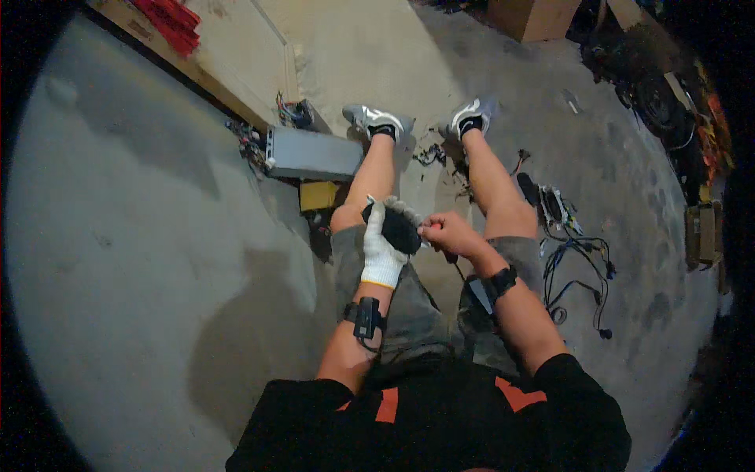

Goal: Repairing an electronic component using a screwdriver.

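My left hand (383, 250), in a white knitted glove with a yellow-edged cuff, is closed around a black rounded object (397, 230) above my lap. Its exact kind does not show. Against the right side of that object comes my bare right hand (456, 234), with thumb and fingers pinched on a small red thing (435, 226) that is mostly hidden. A dark piece (451, 257) shows just under the right hand; I cannot tell whether it is held.
A grey metal box (314, 153) with wire bundles lies left of my left leg, with a yellow block (318, 196) beside it. Black cables (578, 271) spread on the floor at right. A cardboard box (535, 17) stands far off, and clutter (657, 102) lines the right edge.
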A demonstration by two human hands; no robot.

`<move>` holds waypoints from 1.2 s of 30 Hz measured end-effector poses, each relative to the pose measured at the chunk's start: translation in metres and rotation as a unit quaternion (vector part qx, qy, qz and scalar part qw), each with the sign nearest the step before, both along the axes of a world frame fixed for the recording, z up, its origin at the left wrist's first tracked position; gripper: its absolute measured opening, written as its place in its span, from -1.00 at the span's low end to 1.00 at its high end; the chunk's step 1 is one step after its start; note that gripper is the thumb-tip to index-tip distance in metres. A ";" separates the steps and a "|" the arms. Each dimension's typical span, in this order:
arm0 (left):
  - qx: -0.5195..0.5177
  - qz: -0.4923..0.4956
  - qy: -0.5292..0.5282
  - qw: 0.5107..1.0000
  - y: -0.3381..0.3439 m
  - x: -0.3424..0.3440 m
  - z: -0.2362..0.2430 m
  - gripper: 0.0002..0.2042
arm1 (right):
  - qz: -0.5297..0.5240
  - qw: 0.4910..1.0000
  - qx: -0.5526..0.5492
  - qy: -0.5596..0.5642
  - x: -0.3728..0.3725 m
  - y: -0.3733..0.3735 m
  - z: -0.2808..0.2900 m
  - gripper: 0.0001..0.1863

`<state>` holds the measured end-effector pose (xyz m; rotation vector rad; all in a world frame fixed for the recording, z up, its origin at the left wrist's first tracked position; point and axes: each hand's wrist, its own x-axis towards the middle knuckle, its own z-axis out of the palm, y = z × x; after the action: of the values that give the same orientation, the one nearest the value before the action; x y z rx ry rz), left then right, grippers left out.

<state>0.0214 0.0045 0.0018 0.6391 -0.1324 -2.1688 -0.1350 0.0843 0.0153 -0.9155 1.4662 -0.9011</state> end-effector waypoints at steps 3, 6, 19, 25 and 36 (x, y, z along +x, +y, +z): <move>-0.012 -0.018 0.022 1.000 -0.004 0.000 0.001 -0.67 | -0.025 0.999 0.001 -0.042 0.000 -0.006 0.001 -0.71; -0.030 -0.058 0.000 0.998 0.004 -0.004 0.003 -0.69 | -0.061 0.995 0.013 -0.083 -0.007 -0.005 -0.009 -0.74; -0.085 -0.216 -0.360 0.904 0.006 0.001 -0.013 -0.48 | -0.085 0.996 -0.012 -0.036 -0.009 -0.006 -0.008 -0.73; -0.098 -0.213 -0.437 0.868 0.007 0.000 -0.020 -0.32 | -0.074 0.995 -0.050 0.039 -0.010 -0.008 -0.027 -0.70; 0.050 -0.079 -0.140 0.986 0.004 -0.004 -0.022 -0.63 | -0.022 0.999 -0.015 0.043 -0.004 -0.012 -0.010 -0.68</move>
<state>0.0171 0.0081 -0.0206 1.0207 -0.2299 -2.2363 -0.1387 0.0719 0.0049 -0.9562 1.5553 -0.9278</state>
